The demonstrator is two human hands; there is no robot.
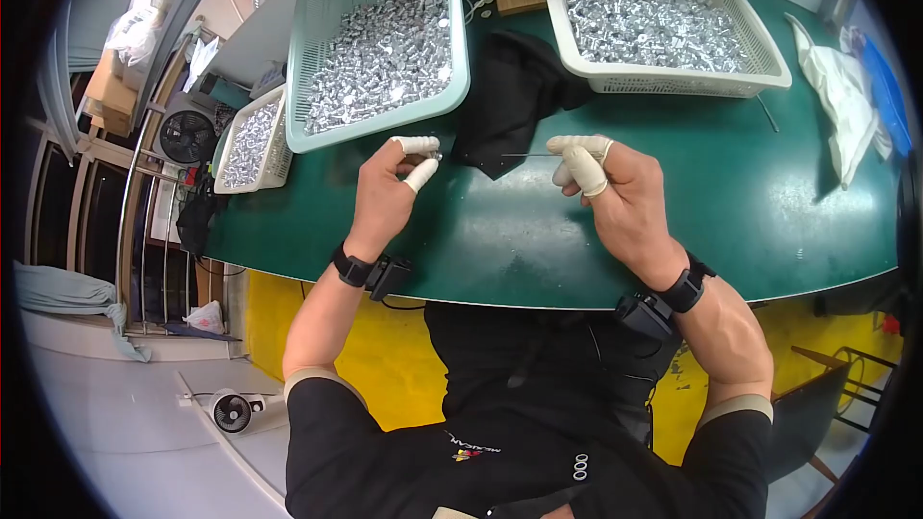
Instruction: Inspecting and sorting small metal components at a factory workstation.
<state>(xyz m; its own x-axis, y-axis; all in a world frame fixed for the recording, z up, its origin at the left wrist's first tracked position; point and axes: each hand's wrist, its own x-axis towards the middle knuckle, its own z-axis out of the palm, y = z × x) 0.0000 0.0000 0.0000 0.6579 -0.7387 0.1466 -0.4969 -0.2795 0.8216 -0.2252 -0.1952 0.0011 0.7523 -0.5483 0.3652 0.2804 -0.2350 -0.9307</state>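
Between the thumb and forefinger of my left hand [389,187] is a small shiny metal part [438,156], mostly covered by the white finger cots. My right hand [620,187], with cots on its fingertips too, pinches a thin metal rod [527,155] like a needle, its tip pointing left toward the part but apart from it. Both hands are above the green table [538,231]. Just beyond them lies a black cloth [505,86]. A pale green basket [460,48] full of small silvery metal parts [380,62] stands past my left hand.
A white basket [673,85] of similar parts stands at the back right, a smaller one [274,168] at the far left. A thin rod [769,113] lies by the right basket. White cloth or plastic [836,96] and a blue bag [885,91] sit at the right edge.
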